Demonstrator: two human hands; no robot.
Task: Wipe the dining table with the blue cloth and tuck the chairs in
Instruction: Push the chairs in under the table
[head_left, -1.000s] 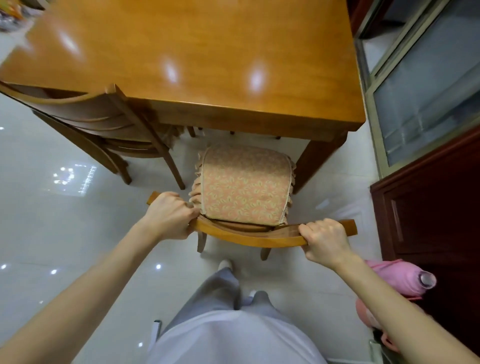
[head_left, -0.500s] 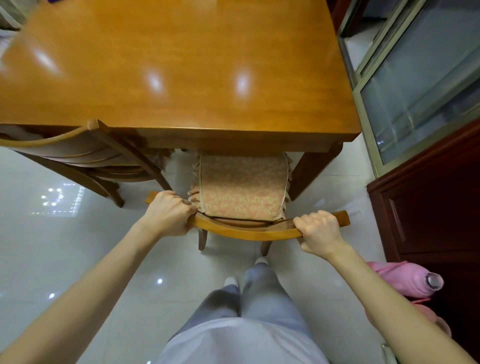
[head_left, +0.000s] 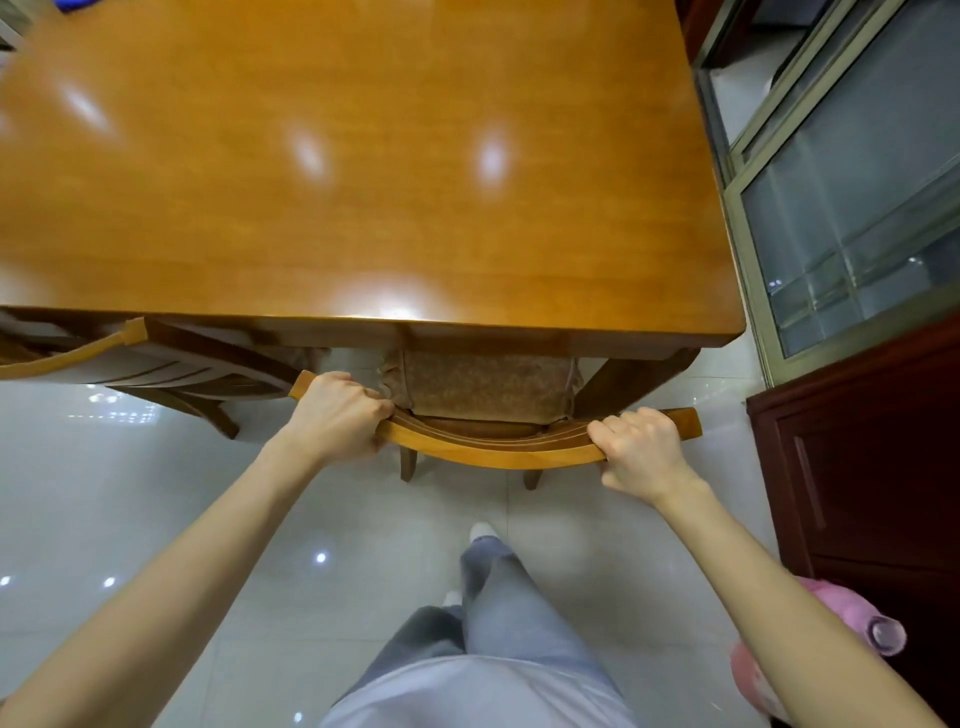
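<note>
Head view: chair (head_left: 488, 389) back rail grasped by left hand (head_left: 337, 415), right hand (head_left: 641, 452); seat mostly under dining table (head_left: 363, 182). Tuck-in judged nearly done; short push required.

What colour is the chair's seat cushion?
Cushion is dull pinkish-brown, finely patterned, shaded under the table; head view.

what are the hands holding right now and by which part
Both hands hold the chair by its curved top rail: the left hand grips near the rail's left end, the right hand near its right end.
</note>
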